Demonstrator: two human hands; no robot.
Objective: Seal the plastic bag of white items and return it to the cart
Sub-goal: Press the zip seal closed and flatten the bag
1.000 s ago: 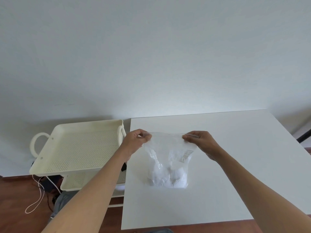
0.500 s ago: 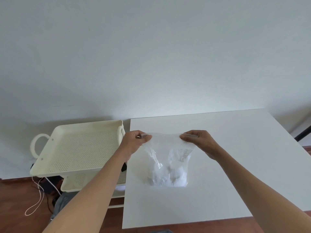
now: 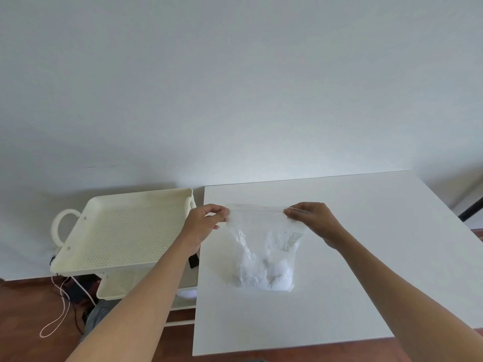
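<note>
Above white table [image 3: 352, 231], crinkly clear bag [image 3: 261, 231], seemingly lumpy white items [image 3: 269, 275], between both hands' grip.

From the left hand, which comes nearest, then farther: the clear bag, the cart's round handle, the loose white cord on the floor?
1. Clear plastic bag: pinched by the left hand.
2. Cream cart's round handle: far left.
3. White cord: floor, lower left.

Zip bag [image 3: 264, 246] upright on the surface [image 3: 366, 231], near its left edge, lumps [image 3: 264, 275] in its bottom. Left hand [image 3: 203, 223] at the bag's top left corner, right hand [image 3: 311, 218] at its top right. Cart [image 3: 122, 231] left of the surface, just beside it; cord [image 3: 56, 317] on the floor below the cart.
</note>
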